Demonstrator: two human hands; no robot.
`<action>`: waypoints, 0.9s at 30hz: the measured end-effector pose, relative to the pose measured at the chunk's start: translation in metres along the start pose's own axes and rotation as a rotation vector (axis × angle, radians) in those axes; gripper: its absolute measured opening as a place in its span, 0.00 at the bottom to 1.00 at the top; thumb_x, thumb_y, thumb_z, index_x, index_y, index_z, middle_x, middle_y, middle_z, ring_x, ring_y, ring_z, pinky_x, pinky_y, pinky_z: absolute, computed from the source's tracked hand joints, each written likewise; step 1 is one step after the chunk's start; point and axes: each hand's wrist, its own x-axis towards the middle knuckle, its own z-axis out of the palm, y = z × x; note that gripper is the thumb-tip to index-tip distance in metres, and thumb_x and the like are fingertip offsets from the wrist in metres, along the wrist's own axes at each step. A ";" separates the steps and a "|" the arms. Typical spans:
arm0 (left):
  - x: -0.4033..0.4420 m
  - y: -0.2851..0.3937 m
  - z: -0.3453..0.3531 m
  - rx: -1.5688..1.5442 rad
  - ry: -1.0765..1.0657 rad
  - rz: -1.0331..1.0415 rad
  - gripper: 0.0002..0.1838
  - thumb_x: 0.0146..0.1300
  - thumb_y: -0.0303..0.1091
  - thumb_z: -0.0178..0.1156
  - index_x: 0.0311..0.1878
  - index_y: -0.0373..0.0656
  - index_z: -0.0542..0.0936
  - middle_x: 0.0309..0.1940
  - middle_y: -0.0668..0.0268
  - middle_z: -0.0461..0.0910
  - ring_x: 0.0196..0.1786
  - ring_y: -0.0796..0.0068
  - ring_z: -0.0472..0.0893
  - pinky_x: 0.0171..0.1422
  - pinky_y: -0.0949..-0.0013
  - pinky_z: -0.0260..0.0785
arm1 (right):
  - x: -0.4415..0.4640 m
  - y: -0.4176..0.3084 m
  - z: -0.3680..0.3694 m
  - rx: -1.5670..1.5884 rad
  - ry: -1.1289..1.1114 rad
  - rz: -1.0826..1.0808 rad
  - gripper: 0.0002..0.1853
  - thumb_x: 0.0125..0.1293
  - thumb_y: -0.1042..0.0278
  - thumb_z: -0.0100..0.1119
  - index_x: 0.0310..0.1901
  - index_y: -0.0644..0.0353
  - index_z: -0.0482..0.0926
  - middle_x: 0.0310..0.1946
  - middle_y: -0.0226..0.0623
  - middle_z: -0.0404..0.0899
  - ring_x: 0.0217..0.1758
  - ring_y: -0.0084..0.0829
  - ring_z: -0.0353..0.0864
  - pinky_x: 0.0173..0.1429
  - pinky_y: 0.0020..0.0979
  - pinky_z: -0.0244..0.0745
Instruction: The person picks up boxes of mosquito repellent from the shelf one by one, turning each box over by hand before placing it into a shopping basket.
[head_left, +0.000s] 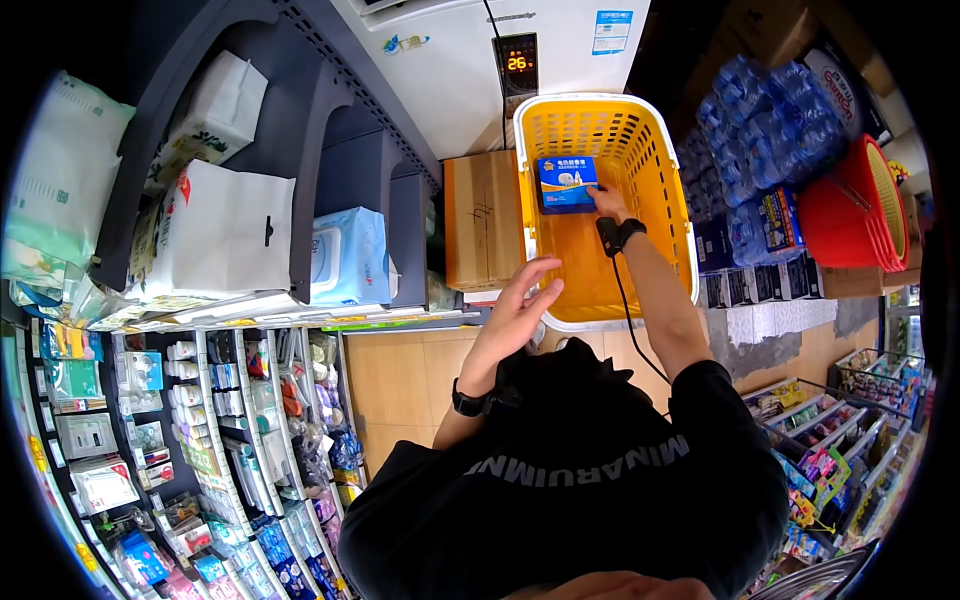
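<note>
A yellow basket point(658, 215) with a white rim stands in front of me, and a blue box point(566, 186) lies inside it near the far left side. My right hand point(610, 204) reaches into the basket, its fingers closed on the box's right edge. Over the basket's near left rim, my left hand point(521, 311) is held with fingers apart and nothing in it. Each wrist wears a dark band, and a black cable hangs from the right one.
Left are grey shelves point(345, 115) with a blue wipes pack point(348, 257) and white packages. A cardboard box point(482, 222) touches the basket's left side. Wrapped bottles point(765, 130) and red buckets point(840, 220) stand right. A white appliance point(440, 85) is behind.
</note>
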 end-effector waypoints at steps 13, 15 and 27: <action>0.003 0.023 0.015 -0.167 0.159 0.210 0.19 0.77 0.32 0.56 0.66 0.38 0.74 0.72 0.56 0.71 0.75 0.66 0.69 0.76 0.69 0.60 | -0.204 -0.202 -0.091 0.541 -0.261 -0.252 0.22 0.76 0.62 0.53 0.67 0.63 0.71 0.59 0.44 0.81 0.61 0.32 0.81 0.61 0.33 0.75; 0.000 0.031 0.018 -0.131 0.152 0.246 0.19 0.77 0.33 0.57 0.67 0.40 0.74 0.73 0.57 0.69 0.75 0.65 0.69 0.77 0.65 0.60 | -0.279 -0.231 -0.126 0.711 -0.362 -0.456 0.22 0.78 0.62 0.51 0.68 0.62 0.69 0.63 0.46 0.78 0.65 0.35 0.79 0.66 0.34 0.72; -0.061 0.043 0.076 -0.211 0.256 0.374 0.20 0.75 0.30 0.57 0.68 0.39 0.74 0.72 0.57 0.70 0.75 0.65 0.69 0.75 0.60 0.61 | -0.453 -0.107 -0.149 0.709 -0.474 -0.725 0.28 0.73 0.63 0.59 0.68 0.66 0.62 0.59 0.53 0.75 0.56 0.40 0.79 0.61 0.42 0.72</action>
